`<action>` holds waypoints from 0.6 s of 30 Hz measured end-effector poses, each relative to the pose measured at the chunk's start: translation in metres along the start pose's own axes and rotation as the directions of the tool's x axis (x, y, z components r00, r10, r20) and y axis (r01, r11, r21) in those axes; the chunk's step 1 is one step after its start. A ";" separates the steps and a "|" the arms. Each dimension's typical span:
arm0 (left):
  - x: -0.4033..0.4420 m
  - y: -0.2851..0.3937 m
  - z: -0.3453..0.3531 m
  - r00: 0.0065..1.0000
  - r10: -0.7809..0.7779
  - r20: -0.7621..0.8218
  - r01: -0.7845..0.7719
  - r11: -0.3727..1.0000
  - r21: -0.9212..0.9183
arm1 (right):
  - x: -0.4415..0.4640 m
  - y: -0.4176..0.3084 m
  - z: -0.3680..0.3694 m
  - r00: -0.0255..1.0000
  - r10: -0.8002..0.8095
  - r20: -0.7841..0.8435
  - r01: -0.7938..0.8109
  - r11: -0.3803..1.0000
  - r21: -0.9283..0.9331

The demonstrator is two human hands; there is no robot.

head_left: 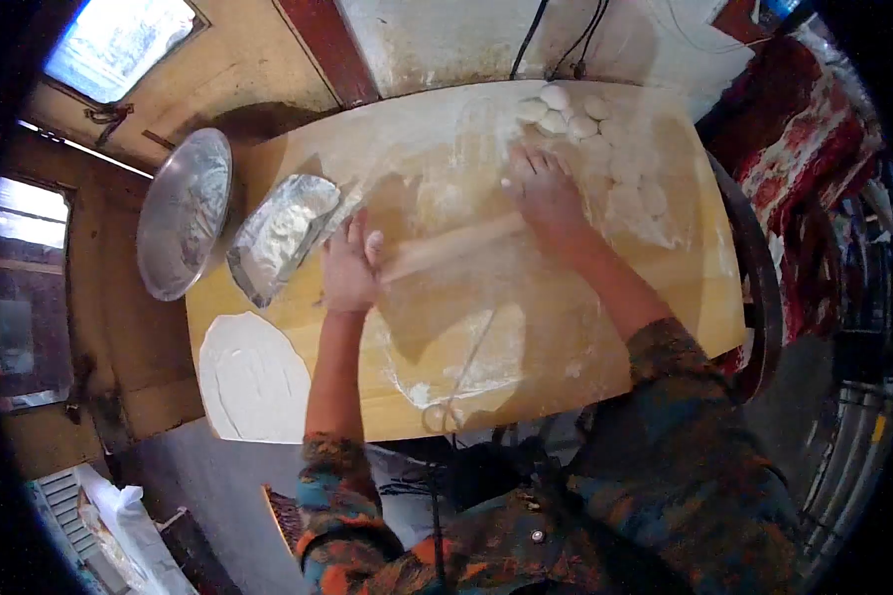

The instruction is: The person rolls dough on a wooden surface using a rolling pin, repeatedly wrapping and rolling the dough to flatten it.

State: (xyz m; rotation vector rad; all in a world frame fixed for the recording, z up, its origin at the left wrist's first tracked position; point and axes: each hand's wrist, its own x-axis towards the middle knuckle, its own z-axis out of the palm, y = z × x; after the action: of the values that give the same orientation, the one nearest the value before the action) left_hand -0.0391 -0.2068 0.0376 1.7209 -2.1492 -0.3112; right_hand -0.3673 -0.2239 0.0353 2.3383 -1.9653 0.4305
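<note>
You seem to be mid-roll, the blurred rolling pin (451, 247) on the floured counter (655, 307) between your left hand (349, 270) and right hand (548, 196), though I can't tell how tightly either grips; the next stroke calls for even pressure.

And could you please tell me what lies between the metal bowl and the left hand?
In the head view, an open silvery container holding white powder lies between the metal bowl and the left hand.
</note>
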 end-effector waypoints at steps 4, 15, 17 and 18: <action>-0.004 -0.023 0.004 0.997 -0.053 0.056 0.053 0.999 0.002 | -0.010 0.021 -0.002 0.976 -0.096 0.195 0.073 0.990 0.120; -0.154 0.010 0.002 0.998 -0.022 0.066 0.009 0.984 0.180 | -0.160 0.009 -0.025 0.966 -0.065 0.251 0.060 0.998 0.026; -0.191 0.022 -0.005 0.995 0.006 0.104 -0.028 0.978 0.207 | -0.202 0.005 -0.033 0.965 -0.114 0.235 0.111 0.994 0.026; -0.208 0.027 -0.009 0.992 0.015 0.123 -0.042 0.975 0.219 | -0.220 0.003 -0.036 0.960 -0.150 0.236 0.153 0.988 0.006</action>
State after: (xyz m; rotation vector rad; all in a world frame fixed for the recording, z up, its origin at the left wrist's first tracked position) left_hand -0.0205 0.0021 0.0258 1.8300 -2.3708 -0.1771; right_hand -0.4092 -0.0060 0.0153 2.6145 -1.8503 0.1357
